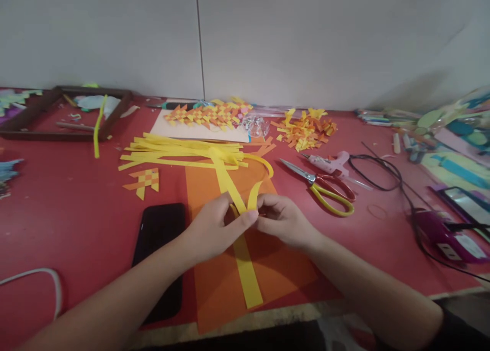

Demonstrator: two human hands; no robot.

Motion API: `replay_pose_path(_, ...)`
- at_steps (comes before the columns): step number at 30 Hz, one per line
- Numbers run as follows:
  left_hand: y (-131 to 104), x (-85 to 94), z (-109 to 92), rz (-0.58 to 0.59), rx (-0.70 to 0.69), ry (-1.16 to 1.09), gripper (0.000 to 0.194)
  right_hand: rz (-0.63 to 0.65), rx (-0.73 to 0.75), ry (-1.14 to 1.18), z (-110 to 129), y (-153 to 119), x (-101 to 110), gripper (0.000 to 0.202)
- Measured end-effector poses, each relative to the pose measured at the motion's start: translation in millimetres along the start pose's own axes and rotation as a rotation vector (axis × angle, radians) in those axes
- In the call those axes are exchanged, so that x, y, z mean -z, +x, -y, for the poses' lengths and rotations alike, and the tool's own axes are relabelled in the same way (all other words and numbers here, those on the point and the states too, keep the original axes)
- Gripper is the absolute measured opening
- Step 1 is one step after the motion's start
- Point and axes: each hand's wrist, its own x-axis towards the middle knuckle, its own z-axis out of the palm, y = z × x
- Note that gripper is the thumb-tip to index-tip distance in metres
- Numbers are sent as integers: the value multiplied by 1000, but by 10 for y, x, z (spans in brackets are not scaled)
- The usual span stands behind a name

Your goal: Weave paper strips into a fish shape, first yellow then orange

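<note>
Yellow paper strips [247, 274] cross and fold between my two hands, above orange paper sheets [212, 289]. My left hand [222, 220] pinches them with the thumb on top. Close against it, my right hand [283, 219] has its fingers curled on the same strips near the fold; its fingertips are partly hidden. One strip end curls upward between the hands. Past them lies a bundle of loose yellow strips [179, 151]. A small woven orange-and-yellow paper fish [144, 182] rests to the left of the bundle.
Scissors [316, 180] and a pink glue gun [329, 163] with a black cord lie to the right. A black phone [163, 233] is by my left forearm. Woven fish [206, 115] and paper scraps [308, 129] sit at the back. A brown frame [49, 135] stands far left, a purple power strip [446, 233] right.
</note>
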Motion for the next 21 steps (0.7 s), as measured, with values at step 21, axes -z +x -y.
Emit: replay_pose_path(21, 299, 859, -299, -467, 47, -761, 13, -193, -80, -147, 139, 219, 212, 34)
